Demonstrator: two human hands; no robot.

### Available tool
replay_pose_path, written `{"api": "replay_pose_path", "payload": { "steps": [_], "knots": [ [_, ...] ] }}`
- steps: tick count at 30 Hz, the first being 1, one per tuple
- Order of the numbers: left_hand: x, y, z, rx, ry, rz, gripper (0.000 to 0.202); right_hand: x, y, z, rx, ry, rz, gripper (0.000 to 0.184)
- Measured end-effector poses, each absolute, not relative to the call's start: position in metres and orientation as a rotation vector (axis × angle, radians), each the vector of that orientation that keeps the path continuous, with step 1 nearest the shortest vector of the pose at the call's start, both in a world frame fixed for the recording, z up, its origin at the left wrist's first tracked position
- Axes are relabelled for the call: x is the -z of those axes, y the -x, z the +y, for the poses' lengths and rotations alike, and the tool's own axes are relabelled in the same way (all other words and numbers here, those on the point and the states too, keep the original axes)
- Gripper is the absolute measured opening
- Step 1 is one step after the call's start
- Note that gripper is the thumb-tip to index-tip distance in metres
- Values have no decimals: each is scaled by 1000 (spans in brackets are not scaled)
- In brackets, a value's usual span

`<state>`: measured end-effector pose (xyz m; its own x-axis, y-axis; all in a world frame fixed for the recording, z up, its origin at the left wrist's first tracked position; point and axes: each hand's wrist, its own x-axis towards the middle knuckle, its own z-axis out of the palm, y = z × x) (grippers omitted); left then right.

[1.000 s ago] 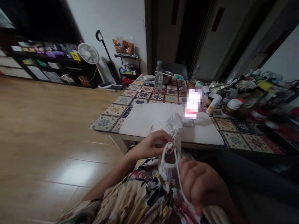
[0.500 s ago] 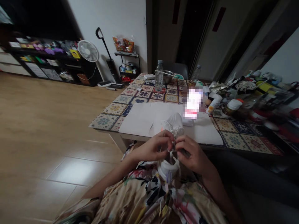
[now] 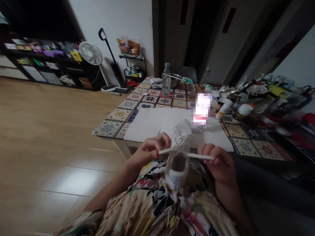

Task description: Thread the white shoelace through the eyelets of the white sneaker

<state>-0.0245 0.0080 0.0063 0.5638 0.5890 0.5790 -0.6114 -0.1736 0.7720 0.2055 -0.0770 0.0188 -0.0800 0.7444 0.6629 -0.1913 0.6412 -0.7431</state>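
A white sneaker points away from me, its heel near my body and its toe over the table edge. Its opening faces up, and laces cross over the tongue. My left hand is closed on one end of the white shoelace, left of the shoe. On the other side, my right hand pinches the opposite end. Both lace ends stretch outward, nearly level, from the middle above the shoe's opening.
A white sheet covers the near part of the patterned table. A lit, blurred phone stands beyond the shoe. A water bottle is farther back. Jars, a spray can and clutter fill the right side.
My hands were close together over the shoe, fingers at the lace. They have moved apart to either side, drawing the two lace ends out straight and uncovering the shoe's opening.
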Motion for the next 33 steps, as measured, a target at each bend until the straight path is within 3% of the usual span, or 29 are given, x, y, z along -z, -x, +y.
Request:
{"api": "replay_pose_path", "payload": {
  "steps": [4,8,11,14,20,25,30,33],
  "knots": [
    [-18,28,1,-1225,-1228,-149,23,-26,-202,-81,-727,524,-1002,19],
    [-28,24,-14,-1046,-1388,79,4,-18,-194,-83,-490,775,-981,6],
    [-29,13,-22,-820,-1406,331,23,-13,-188,-85,-328,961,-1401,4],
    [-25,0,-24,-823,-1298,420,31,-16,-183,-85,-229,908,-1796,10],
    [-23,-5,-26,-1007,-1495,492,22,-19,-180,-84,-355,926,-1842,14],
    [-25,-2,-34,-923,-1566,452,16,-12,-176,-83,-382,1069,-1626,24],
    [-25,-2,-31,-1030,-1668,476,14,-17,-177,-83,-360,1001,-1681,5],
    [-24,-1,-28,-1129,-1740,479,8,-21,-178,-82,-342,911,-1801,11]
  ]
}}
